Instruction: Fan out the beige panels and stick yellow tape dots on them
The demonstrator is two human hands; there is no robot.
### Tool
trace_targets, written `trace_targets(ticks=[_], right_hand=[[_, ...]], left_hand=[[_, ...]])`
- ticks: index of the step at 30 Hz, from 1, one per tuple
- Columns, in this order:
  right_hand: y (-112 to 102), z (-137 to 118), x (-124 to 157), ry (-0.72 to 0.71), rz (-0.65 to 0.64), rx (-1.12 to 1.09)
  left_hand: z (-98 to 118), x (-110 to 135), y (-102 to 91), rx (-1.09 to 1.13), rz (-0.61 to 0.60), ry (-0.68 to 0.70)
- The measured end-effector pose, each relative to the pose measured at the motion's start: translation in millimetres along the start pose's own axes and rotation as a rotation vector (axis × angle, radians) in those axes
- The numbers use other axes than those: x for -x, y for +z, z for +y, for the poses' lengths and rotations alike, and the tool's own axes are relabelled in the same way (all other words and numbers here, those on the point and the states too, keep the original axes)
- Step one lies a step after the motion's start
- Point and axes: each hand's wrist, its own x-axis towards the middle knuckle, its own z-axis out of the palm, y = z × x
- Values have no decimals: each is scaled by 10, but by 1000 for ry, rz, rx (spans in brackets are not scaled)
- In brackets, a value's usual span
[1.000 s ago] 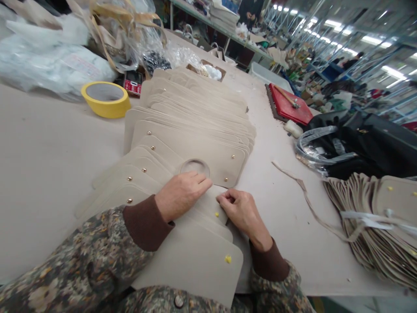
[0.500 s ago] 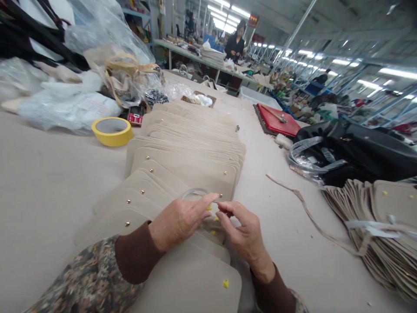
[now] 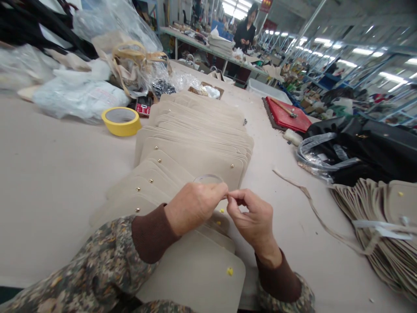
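Observation:
Closed over a thin, pale, see-through ring [image 3: 208,178] that looks like a narrow roll of tape, my left hand [image 3: 195,204] hides most of it. My right hand [image 3: 252,217] pinches thumb and forefinger against the left fingertips; whatever is between them is too small to make out. Both hands are above fanned beige flat panels [image 3: 195,152], some with gold-coloured studs [image 3: 232,166]. Yellow bits [image 3: 230,271] sit on the panels nearest me, several of them close below my hands.
A yellow tape roll [image 3: 121,122] and plastic-wrapped goods [image 3: 81,98] lie left. To the right are a red pad [image 3: 288,115] with a hammer [image 3: 283,108], a black bag [image 3: 368,148], a beige strip [image 3: 309,200] and a tied panel bundle [image 3: 374,217]. A person [image 3: 245,37] stands farther back.
My fingertips have come together, the left fingers folding down over the yellow bit seen there before. The view has shifted slightly, so the table things appear higher and farther right.

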Motion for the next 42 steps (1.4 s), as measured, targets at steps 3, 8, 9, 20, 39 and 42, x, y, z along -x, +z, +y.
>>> trace_targets(ticks=[3,8,9,20,39,42], right_hand=[[32,-19,-29,333,-17,-248],[73,197,-13,695,8,-442],[66,262,4,730,7,-440],[137,504,178,748,-114,-402],[90,394,207,708,-397,-199],[101,366,192,625,-416,-102]], left_hand=[[53,-39,-5,-7,67,24],[59,3,49,-60,127,24],[23,16,73,-102,89,-5],[-203,125,214,-170,-397,-39],[-262,192,251,-69,-337,-25],[-264,193,256,-68,-335,-31]])
